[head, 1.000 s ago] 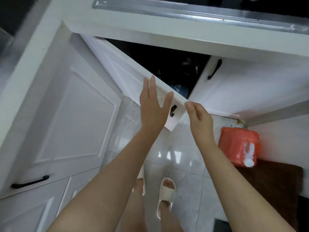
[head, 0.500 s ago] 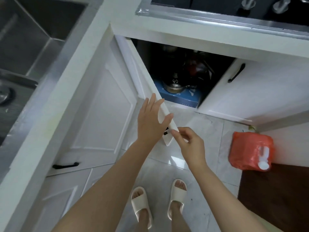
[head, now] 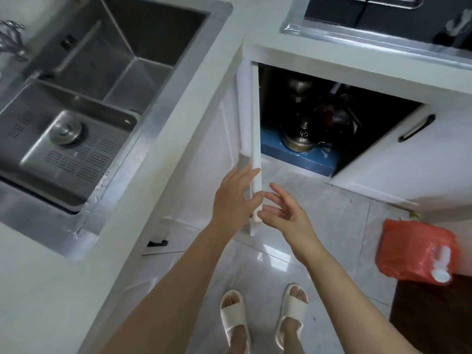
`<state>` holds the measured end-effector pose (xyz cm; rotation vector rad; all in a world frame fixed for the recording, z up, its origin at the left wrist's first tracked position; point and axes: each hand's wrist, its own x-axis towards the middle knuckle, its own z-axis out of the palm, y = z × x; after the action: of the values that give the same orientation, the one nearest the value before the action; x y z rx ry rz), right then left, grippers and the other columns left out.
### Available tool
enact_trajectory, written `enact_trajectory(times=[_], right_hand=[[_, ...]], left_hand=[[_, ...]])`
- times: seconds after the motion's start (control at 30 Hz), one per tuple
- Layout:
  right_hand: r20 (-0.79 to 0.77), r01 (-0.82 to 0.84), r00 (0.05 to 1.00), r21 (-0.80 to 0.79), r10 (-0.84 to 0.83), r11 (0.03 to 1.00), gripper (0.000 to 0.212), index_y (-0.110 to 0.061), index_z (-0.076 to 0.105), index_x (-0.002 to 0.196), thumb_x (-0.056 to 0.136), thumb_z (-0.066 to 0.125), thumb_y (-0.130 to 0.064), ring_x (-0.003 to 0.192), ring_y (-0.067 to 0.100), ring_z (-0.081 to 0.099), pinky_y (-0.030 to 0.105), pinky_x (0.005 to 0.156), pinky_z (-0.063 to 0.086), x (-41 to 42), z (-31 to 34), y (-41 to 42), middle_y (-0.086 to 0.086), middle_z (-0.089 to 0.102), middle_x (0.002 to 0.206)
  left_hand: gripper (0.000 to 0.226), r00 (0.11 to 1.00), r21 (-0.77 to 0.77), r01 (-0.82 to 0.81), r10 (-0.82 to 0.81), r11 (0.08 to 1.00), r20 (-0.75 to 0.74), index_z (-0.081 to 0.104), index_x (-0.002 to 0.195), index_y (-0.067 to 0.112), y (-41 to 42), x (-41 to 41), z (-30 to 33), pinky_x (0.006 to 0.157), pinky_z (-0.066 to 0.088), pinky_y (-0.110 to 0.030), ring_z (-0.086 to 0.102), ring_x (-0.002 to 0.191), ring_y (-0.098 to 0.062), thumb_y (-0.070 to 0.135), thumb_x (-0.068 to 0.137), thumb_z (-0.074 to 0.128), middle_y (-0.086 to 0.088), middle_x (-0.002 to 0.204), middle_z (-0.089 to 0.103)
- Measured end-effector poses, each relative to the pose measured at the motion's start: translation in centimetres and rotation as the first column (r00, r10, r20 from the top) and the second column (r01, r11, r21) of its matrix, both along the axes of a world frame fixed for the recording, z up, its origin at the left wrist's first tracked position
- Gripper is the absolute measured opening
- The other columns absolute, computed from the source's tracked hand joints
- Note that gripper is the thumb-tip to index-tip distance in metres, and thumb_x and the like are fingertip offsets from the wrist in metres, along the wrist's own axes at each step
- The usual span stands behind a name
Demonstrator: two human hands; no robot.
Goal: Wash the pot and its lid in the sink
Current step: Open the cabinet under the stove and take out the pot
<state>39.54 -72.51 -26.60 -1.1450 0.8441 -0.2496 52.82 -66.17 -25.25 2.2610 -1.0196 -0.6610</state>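
Note:
A steel pot with its lid [head: 300, 140] stands on a blue box [head: 304, 163] inside the dark open cupboard under the hob, with more cookware behind it. The steel sink [head: 132, 70] is set in the counter at the left, with a perforated tray and a round drain plug [head: 66, 130] in it. The cupboard's left door [head: 255, 118] is swung wide, edge toward me. My left hand [head: 233, 200] lies on that door's lower edge, fingers flat on its face and thumb round the edge. My right hand [head: 283, 213] hovers just right of the edge, fingers spread, holding nothing.
The right cupboard door [head: 398, 169] also stands open, with a black handle [head: 416, 129]. An orange plastic bag [head: 413, 249] lies on the tiled floor at the right, beside a brown mat [head: 434, 318]. The black hob [head: 378, 14] sits above the cupboard. My feet in slippers are below.
The left door has swung further open toward the sink cabinet. My right hand has let go of the door edge and spread its fingers. My view has shifted left, showing the sink.

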Motion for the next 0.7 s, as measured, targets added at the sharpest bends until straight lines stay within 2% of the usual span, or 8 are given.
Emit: enact_trajectory(times=[0.1, 0.27, 0.4, 0.43, 0.5, 0.57, 0.63, 0.7], right_hand=[[0.006, -0.044, 0.999, -0.022, 0.044, 0.999, 0.054, -0.035, 0.050, 0.130, 0.089, 0.052, -0.001, 0.124, 0.008, 0.051, 0.034, 0.099, 0.049, 1.7, 0.3, -0.1, -0.010, 0.051, 0.137], [-0.023, -0.221, 0.975, -0.044, 0.220, 0.974, 0.043, -0.038, 0.046, 0.135, 0.098, 0.032, -0.023, 0.131, 0.001, 0.038, 0.033, 0.106, 0.041, 5.8, 1.3, -0.8, -0.018, 0.034, 0.149], [-0.012, -0.263, 0.965, -0.039, 0.263, 0.964, 0.044, -0.039, 0.040, 0.140, 0.098, 0.027, -0.033, 0.132, -0.001, 0.038, 0.030, 0.107, 0.037, 7.5, 1.3, -0.5, -0.020, 0.032, 0.150], [-0.009, -0.265, 0.964, -0.033, 0.265, 0.964, 0.044, -0.040, 0.037, 0.140, 0.098, 0.025, -0.034, 0.133, 0.000, 0.038, 0.032, 0.109, 0.035, 7.8, 1.2, -0.3, -0.019, 0.033, 0.150], [-0.002, -0.277, 0.961, -0.023, 0.278, 0.960, 0.049, -0.041, 0.031, 0.142, 0.094, 0.025, -0.040, 0.135, 0.001, 0.036, 0.035, 0.112, 0.032, 8.7, 1.3, 0.2, -0.019, 0.032, 0.151], [0.003, -0.297, 0.955, -0.021, 0.297, 0.955, 0.053, -0.041, 0.027, 0.144, 0.091, 0.025, -0.042, 0.135, 0.000, 0.035, 0.035, 0.112, 0.032, 9.7, 1.6, 0.8, -0.023, 0.029, 0.150], [0.007, -0.303, 0.953, -0.013, 0.303, 0.953, 0.048, -0.039, 0.025, 0.145, 0.097, 0.024, -0.041, 0.135, -0.002, 0.034, 0.037, 0.114, 0.031, 10.6, 1.8, 1.3, -0.024, 0.028, 0.148], [0.005, -0.307, 0.952, -0.006, 0.308, 0.952, 0.046, -0.037, 0.024, 0.146, 0.100, 0.020, -0.040, 0.135, -0.002, 0.033, 0.039, 0.115, 0.029, 11.4, 2.1, 1.6, -0.022, 0.027, 0.151]], left_hand=[[0.052, 0.999, 0.007, -0.048, 0.048, 0.999, 0.015, 0.045, 0.138, 0.028, 1.0, 0.8, 0.2, 0.115, 0.025, -0.035, 0.025, 0.142, -0.014, 0.032, 0.089, 0.060, 0.007, 0.152, 0.035], [0.050, 0.975, 0.011, -0.218, 0.218, 0.976, 0.044, 0.047, 0.136, 0.027, 3.0, 1.6, 0.1, 0.105, 0.034, -0.029, 0.036, 0.134, -0.013, 0.038, 0.088, 0.059, 0.004, 0.146, 0.041], [0.039, 0.885, -0.158, -0.240, 0.283, 0.958, 0.371, 0.061, 0.120, 0.024, 5.1, 2.2, 0.5, 0.083, 0.052, -0.041, 0.049, 0.109, -0.020, 0.032, 0.082, 0.065, 0.001, 0.118, 0.058], [0.041, 0.837, -0.192, -0.232, 0.296, 0.954, 0.461, 0.061, 0.120, 0.025, 5.3, 2.4, 0.8, 0.087, 0.051, -0.043, 0.047, 0.112, -0.020, 0.035, 0.080, 0.065, -0.001, 0.120, 0.058], [0.058, 0.789, -0.006, -0.205, 0.169, 0.979, 0.591, 0.044, 0.138, 0.026, 5.4, 3.1, 1.5, 0.111, 0.029, -0.047, 0.025, 0.138, -0.023, 0.047, 0.084, 0.056, -0.005, 0.146, 0.041], [0.075, 0.794, 0.264, -0.172, -0.025, 0.949, 0.607, 0.003, 0.151, 0.025, 5.1, 3.9, 2.1, 0.116, -0.012, -0.047, -0.010, 0.147, -0.027, 0.055, 0.092, 0.038, -0.006, 0.161, -0.002], [0.077, 0.769, 0.374, -0.193, -0.097, 0.907, 0.632, -0.019, 0.147, 0.022, 4.9, 4.2, 2.2, 0.110, -0.024, -0.047, -0.022, 0.145, -0.026, 0.051, 0.096, 0.031, -0.004, 0.158, -0.021], [0.077, 0.758, 0.387, -0.219, -0.093, 0.896, 0.645, -0.024, 0.145, 0.020, 5.0, 4.2, 2.1, 0.110, -0.022, -0.047, -0.022, 0.145, -0.025, 0.042, 0.099, 0.032, -0.003, 0.158, -0.022]])
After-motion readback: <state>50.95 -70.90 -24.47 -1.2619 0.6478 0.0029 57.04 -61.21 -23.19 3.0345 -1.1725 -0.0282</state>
